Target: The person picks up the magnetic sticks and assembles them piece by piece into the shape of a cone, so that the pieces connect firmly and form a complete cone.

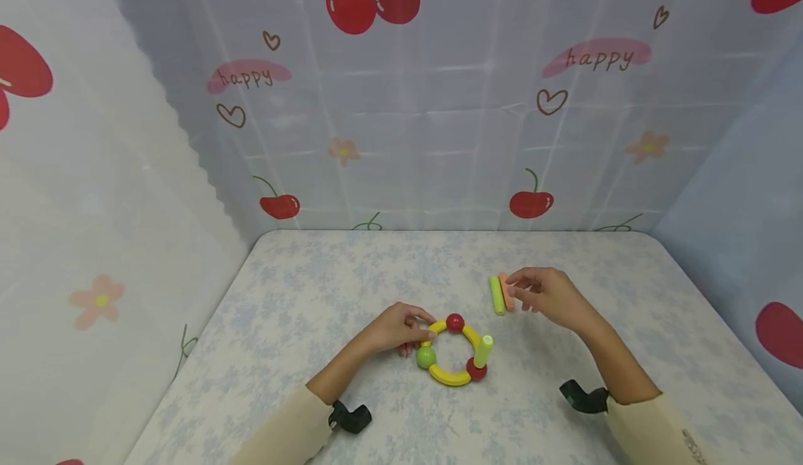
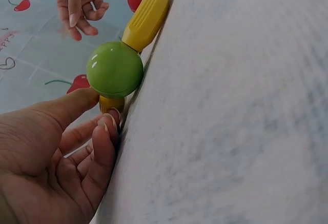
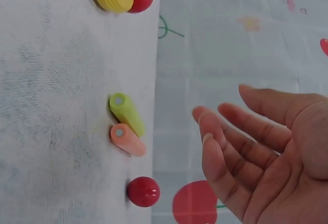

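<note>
Red ball (image 3: pixel 143 191) behind right hand (image 1: pixel 547 296), hidden from head view.

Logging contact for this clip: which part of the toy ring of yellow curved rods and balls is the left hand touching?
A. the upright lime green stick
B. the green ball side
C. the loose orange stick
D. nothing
B: the left hand rests its thumb against the glossy green ball in the ring; the right hand hovers open by the loose sticks.
</note>
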Demonstrator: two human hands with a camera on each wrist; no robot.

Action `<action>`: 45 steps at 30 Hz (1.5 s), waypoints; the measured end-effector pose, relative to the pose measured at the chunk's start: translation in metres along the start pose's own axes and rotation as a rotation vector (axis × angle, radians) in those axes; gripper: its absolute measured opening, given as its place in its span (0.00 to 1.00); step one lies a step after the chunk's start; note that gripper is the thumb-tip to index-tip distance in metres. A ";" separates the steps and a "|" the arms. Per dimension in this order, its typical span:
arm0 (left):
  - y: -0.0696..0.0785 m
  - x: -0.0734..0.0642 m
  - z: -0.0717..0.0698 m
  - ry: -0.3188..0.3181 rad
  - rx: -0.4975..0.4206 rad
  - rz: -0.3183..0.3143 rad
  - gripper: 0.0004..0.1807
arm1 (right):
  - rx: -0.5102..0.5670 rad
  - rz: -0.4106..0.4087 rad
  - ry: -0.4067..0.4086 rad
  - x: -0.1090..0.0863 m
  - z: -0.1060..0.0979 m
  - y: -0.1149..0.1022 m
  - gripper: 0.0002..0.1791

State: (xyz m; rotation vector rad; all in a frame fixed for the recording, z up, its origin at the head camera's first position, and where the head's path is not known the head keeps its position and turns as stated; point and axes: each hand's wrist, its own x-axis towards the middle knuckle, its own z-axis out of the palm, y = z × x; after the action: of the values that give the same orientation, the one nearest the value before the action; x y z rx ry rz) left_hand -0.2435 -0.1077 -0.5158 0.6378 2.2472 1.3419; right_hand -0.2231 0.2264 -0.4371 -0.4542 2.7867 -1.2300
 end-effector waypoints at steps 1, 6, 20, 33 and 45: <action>0.000 0.000 0.000 0.001 0.004 0.000 0.16 | -0.005 0.020 0.018 0.004 0.000 0.001 0.15; -0.001 0.000 0.002 0.008 0.009 -0.005 0.16 | 0.009 0.101 0.084 0.017 0.006 0.011 0.13; -0.001 -0.001 0.004 0.038 -0.011 -0.014 0.15 | -0.112 0.210 0.124 0.031 0.019 0.034 0.15; -0.002 -0.003 0.005 0.042 -0.021 -0.013 0.15 | -0.232 0.204 0.118 0.033 0.029 0.044 0.14; -0.006 -0.001 0.006 0.053 -0.031 -0.010 0.14 | -0.174 0.243 0.071 0.036 0.031 0.043 0.17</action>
State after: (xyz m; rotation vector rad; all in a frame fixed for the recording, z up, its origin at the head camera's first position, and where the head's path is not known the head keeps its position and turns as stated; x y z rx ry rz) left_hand -0.2401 -0.1070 -0.5234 0.5865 2.2631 1.4015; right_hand -0.2624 0.2214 -0.4871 -0.0755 2.9131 -0.9767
